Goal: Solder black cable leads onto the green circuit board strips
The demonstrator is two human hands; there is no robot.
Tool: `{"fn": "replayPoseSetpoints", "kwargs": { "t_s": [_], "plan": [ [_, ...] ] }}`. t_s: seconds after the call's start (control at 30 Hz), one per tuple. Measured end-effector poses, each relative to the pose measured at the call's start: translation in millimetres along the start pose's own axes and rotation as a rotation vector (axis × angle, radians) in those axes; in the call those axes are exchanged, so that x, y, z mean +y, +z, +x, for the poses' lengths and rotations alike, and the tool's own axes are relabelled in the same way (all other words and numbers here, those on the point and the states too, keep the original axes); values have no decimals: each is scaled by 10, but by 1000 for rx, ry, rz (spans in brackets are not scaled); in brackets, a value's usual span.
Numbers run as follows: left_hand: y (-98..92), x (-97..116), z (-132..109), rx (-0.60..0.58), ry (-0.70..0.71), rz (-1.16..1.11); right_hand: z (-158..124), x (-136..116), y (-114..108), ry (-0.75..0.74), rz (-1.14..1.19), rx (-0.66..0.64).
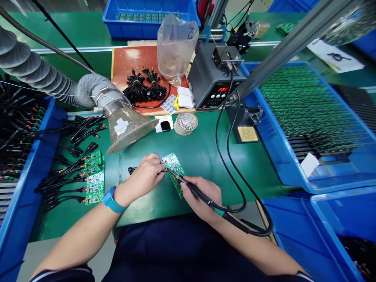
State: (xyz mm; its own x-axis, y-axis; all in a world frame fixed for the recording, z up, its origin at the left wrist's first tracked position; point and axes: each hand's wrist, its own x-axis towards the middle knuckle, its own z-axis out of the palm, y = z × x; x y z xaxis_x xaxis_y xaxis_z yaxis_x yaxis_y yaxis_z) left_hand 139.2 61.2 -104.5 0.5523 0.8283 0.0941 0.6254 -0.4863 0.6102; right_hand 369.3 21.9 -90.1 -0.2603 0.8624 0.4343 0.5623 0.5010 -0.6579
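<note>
A green circuit board (178,174) lies at a slant on the green mat in front of me. My left hand (149,172) is closed in a pinch on a black cable (132,170), whose wire ends meet the board's upper left part. My right hand (202,194) is wrapped round a soldering iron (202,199); its tip points up and left to the board beside my left fingertips. Whether the tip touches a wire is too small to tell. Left of my left hand, several boards (95,188) with black cables (66,178) attached lie in a stack.
A fume funnel (129,127) hangs above the mat. Behind are a solder tin (185,123) and a soldering station (216,84), with an iron stand (245,125) to the right. Blue bins stand on the left (28,164) and right (293,170). The iron's cord loops beside my right hand.
</note>
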Motion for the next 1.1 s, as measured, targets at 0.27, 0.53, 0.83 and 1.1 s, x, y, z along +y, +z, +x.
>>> {"fn": "replayPoseSetpoints", "kwargs": {
  "t_s": [0.27,0.53,0.83,1.1],
  "plan": [
    [-22,10,12,-16,-8,2,6,-16,-42,-23,-27,33],
    [-23,-6,16,-8,20,-10,21,17,-85,-1,3,56],
    [21,-58,-1,24,35,-17,59,-9,-58,88,54,24],
    [39,-66,-10,51,82,8,95,-16,-57,131,119,-2]
  ]
}}
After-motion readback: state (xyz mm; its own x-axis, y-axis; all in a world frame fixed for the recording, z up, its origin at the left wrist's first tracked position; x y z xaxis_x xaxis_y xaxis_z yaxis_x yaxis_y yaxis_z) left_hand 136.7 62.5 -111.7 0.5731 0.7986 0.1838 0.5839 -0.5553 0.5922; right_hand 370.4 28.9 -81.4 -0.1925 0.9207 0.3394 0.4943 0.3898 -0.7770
